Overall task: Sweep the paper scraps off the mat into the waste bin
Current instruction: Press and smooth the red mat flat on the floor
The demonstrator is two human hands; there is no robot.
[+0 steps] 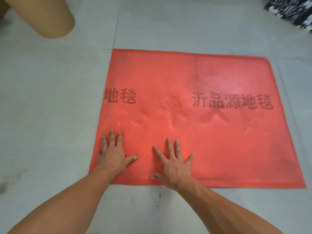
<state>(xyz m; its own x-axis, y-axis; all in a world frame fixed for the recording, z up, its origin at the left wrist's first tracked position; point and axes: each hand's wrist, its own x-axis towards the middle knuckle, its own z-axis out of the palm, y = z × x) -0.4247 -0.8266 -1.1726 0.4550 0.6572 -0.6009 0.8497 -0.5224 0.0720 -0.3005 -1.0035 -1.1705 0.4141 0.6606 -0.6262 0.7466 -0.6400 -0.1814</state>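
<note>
a grey tiled floor (50,102) fills the view, its grout lines running away from the camera. on it lies a red mat (211,141), flat and rectangular, slightly turned so its far left corner sits on a tile joint; its surface shows shallow wrinkles across the middle, and dark printed characters (232,101) run along it in a row, with a shorter group cut off at the left edge. at the top left stands a large tan cardboard cylinder (50,19), well apart from the mat, its round base on the floor. at the top right corner a black and white patterned thing (292,10) is blurred and cannot be made out. two bare forearms reach in from the bottom edge. the left hand (113,154) lies palm down on the mat's near left corner, fingers spread and thumb out to the side, holding nothing. the right hand (173,164) lies palm down just beside it near the mat's front edge, fingers splayed wide, also holding nothing. the two hands are near each other but not touching.
</note>
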